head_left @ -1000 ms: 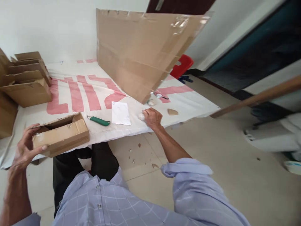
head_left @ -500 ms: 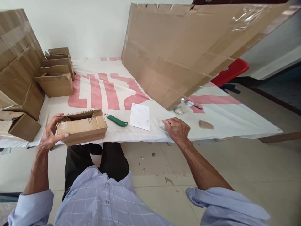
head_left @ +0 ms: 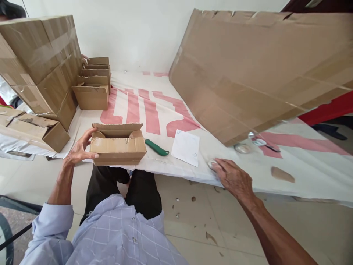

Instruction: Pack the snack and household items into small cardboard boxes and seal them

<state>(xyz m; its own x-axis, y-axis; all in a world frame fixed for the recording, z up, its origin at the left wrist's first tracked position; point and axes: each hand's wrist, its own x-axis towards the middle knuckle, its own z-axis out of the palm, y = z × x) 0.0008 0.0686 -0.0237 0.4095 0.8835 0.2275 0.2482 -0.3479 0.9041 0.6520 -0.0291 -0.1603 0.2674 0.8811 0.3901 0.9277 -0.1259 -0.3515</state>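
My left hand (head_left: 79, 149) grips the left end of a small open cardboard box (head_left: 118, 144) that rests at the near edge of the table (head_left: 317, 176). My right hand (head_left: 233, 176) lies on the white and red table cover further right, its fingers curled over a small whitish object (head_left: 211, 164) that is mostly hidden. A green-handled utility knife (head_left: 157, 147) and a white card (head_left: 186, 147) lie between the two hands.
A large flat cardboard sheet (head_left: 256, 70) leans over the right half of the table. Small open boxes (head_left: 92, 92) and big taped cartons (head_left: 38, 59) stand at the left. A small round clear object (head_left: 242, 148) and a cardboard scrap (head_left: 282, 173) lie right of my hand. Scraps litter the floor.
The view has swung left. My left hand has set the small box down on the table edge. My right hand stays on the small whitish object.
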